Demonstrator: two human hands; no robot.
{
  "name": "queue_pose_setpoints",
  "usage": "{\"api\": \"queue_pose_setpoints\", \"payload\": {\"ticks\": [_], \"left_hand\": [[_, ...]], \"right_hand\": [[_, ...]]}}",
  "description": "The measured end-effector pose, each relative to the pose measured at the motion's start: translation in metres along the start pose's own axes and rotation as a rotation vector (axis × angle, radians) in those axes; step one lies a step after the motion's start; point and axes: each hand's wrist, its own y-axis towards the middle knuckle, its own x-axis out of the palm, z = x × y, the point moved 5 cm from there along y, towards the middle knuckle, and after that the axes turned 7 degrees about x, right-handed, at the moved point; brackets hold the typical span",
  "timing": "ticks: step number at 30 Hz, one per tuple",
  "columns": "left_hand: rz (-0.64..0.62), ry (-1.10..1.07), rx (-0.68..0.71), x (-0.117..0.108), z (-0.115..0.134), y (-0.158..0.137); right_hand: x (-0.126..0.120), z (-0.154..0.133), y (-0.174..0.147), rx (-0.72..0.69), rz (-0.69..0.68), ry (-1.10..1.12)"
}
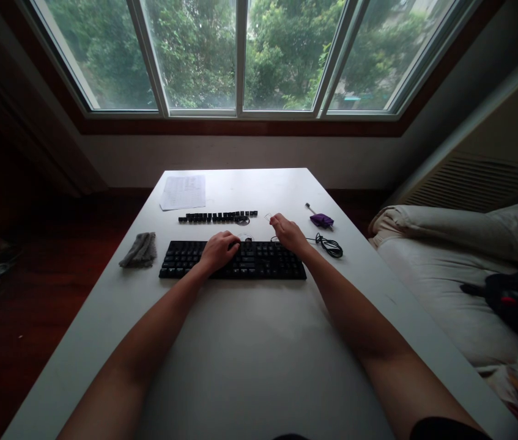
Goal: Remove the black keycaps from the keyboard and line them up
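Your left hand [219, 250] lies palm down on the flat black plastic computer keyboard [232, 260], fingers curled over its upper middle rows, pressing it to the white table [259, 342]; it clasps nothing, and whether a keycap sits under the fingertips is hidden. Your right hand [287, 232] hovers just above the keyboard's far right corner, fingers pinched on a small thin wire tool [268, 216] that pokes out past them towards the window; it is too small to name surely.

Just beyond both hands runs a row of loose black keycaps [217, 216], apart from the keyboard. To the right of your right hand the keyboard's black cable [329, 246] lies coiled, and past it sits a small purple object with a thin handle [321, 219]. Well to the left of your left hand rests a folded grey cloth [139, 250]; a sheet of white paper [183, 192] lies farther off.

The keyboard should feel stiff and fairly light, and likely slides on the smooth tabletop, so keep your left palm bearing down near its middle. The keycaps are probably small, hard and slick; take each by two opposite sides. The wire tool looks springy and thin, so hold it well back from its tip.
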Motion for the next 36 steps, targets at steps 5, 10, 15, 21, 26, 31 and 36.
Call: {"api": "queue_pose_setpoints", "payload": {"ticks": [5,10,15,21,26,31,36], "left_hand": [[0.002,0.003,-0.015,0.001,-0.001,0.000],[-0.009,0.019,0.003,0.002,0.001,0.000],[-0.026,0.064,0.041,0.001,0.006,-0.001],[-0.075,0.117,0.076,0.000,0.011,0.000],[-0.065,0.125,0.078,0.001,0.012,-0.001],[-0.057,0.101,0.074,0.000,0.012,-0.001],[-0.059,0.091,0.053,0.000,0.011,-0.001]], "right_hand": [[0.007,0.007,0.002,0.056,-0.060,-0.127],[0.010,0.001,0.000,-0.074,-0.115,0.005],[0.004,0.002,-0.001,-0.083,-0.129,0.084],[-0.003,0.006,-0.002,-0.035,-0.155,0.117],[-0.003,0.008,-0.001,0.008,-0.217,0.345],[-0.005,0.001,-0.002,-0.058,-0.265,0.604],[-0.010,-0.007,-0.005,-0.100,-0.195,0.634]]}}
